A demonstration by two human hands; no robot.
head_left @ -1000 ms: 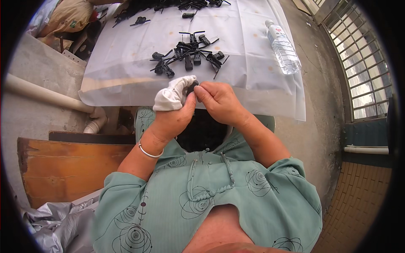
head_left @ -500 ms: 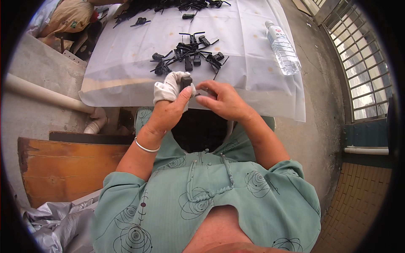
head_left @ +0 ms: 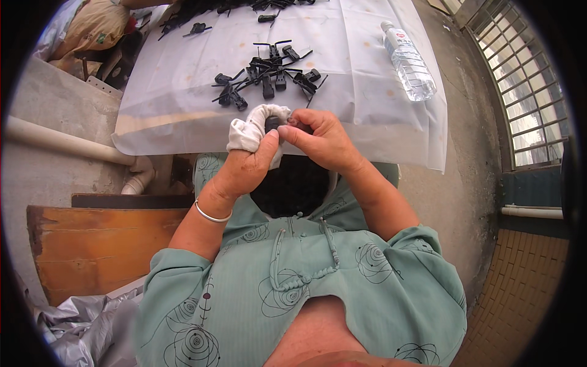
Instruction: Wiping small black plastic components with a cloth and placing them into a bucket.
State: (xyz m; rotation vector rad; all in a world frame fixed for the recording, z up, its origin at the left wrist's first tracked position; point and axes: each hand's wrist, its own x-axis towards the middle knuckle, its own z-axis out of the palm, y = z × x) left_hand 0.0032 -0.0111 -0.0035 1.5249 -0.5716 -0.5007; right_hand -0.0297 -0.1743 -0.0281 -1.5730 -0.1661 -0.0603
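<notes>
My left hand (head_left: 244, 168) grips a bunched white cloth (head_left: 251, 127) wrapped around a small black part (head_left: 272, 124). My right hand (head_left: 321, 139) pinches the same black part from the right with thumb and fingertips. Both hands are held together just above the near edge of a table under a white plastic sheet (head_left: 348, 73). A loose pile of several small black plastic parts (head_left: 266, 76) lies on the sheet just beyond the hands. A silver bangle (head_left: 211, 213) sits on my left wrist.
A plastic water bottle (head_left: 408, 61) lies on the sheet at the right. More black parts (head_left: 202, 12) lie at the far edge. A white pipe (head_left: 67, 144) and wooden boards (head_left: 98, 244) are at the left; a metal window grille (head_left: 520, 79) is at the right.
Both hands have lifted slightly away from my body toward the table edge, still together on the cloth and black part; the cloth has shifted around the part.
</notes>
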